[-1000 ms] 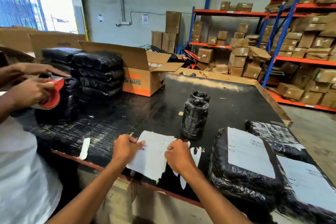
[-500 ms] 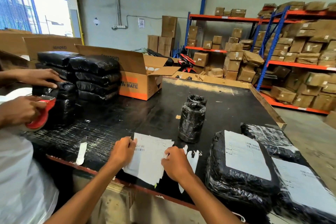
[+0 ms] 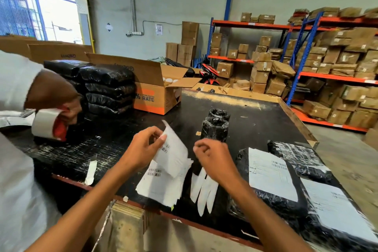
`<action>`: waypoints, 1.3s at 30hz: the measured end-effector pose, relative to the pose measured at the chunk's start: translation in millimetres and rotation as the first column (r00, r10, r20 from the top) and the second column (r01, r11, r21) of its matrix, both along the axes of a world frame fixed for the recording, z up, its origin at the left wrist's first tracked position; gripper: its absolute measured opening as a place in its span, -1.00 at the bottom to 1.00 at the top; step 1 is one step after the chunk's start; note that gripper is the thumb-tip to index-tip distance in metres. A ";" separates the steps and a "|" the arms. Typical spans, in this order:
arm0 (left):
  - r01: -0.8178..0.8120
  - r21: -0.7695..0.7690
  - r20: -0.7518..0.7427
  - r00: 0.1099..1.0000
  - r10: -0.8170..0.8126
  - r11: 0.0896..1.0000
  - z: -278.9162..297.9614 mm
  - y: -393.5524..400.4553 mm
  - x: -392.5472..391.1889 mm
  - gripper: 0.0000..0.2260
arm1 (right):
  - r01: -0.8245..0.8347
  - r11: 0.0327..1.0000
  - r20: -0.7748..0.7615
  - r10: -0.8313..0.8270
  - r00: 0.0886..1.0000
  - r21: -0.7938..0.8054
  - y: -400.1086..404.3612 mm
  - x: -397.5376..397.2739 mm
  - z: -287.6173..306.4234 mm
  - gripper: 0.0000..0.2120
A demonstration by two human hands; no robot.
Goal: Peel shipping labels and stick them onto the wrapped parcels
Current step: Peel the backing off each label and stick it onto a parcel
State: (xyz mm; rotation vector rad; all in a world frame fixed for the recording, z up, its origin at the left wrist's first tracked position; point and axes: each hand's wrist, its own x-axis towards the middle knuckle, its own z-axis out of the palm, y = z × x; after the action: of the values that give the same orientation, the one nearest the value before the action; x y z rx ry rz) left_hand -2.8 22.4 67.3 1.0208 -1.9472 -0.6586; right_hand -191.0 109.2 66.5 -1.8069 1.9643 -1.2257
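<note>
Item: our left hand [image 3: 141, 149] pinches one shipping label [image 3: 173, 149], lifted above the label stack [image 3: 161, 186]; our right hand [image 3: 214, 159], fingers loosely curled and empty, hovers right of the stack; labelled parcel [image 3: 270, 174] further right.

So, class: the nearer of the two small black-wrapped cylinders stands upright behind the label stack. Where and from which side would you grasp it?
Grip the small cylinder around its mid-body, coming from the right with the right hand. It stands upright and round, so a wrap grip suits; the label stack and left hand crowd its left, and the second cylinder stands close behind.
</note>
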 end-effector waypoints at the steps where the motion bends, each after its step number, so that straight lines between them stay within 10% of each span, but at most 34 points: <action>1: 0.088 0.041 0.005 0.996 -0.089 0.995 12.0 7.8 -3.2 -0.86 | -0.025 0.999 0.049 0.027 0.998 -0.049 5.8 -7.6 14.6 -0.78; 8: 0.456 0.149 0.114 0.873 -0.474 0.877 76.5 53.8 -25.9 -0.96 | -0.372 0.902 -0.127 0.405 0.906 0.221 46.9 -46.2 75.0 -0.50; 14: 0.477 0.134 0.029 0.874 -0.484 0.869 85.0 56.6 -41.6 -0.91 | -0.307 0.939 0.085 0.296 0.951 0.159 84.3 -73.0 75.0 -0.90; 22: 0.524 0.233 -0.219 0.849 -0.480 0.820 74.3 49.9 -55.0 -0.71 | -0.287 0.957 0.224 0.271 0.936 0.045 121.7 -94.1 83.4 -0.88; 39: 0.611 0.245 -0.259 0.790 -0.556 0.753 72.4 47.5 -56.2 -0.58 | -0.339 0.940 0.219 0.321 0.921 0.046 128.8 -90.5 95.4 -0.85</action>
State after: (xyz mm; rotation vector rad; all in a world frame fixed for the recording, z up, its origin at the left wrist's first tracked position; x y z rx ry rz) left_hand -59.0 69.9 139.7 0.4760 -2.0454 -1.4073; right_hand -281.5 237.9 162.0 -1.7930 1.4992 -1.1501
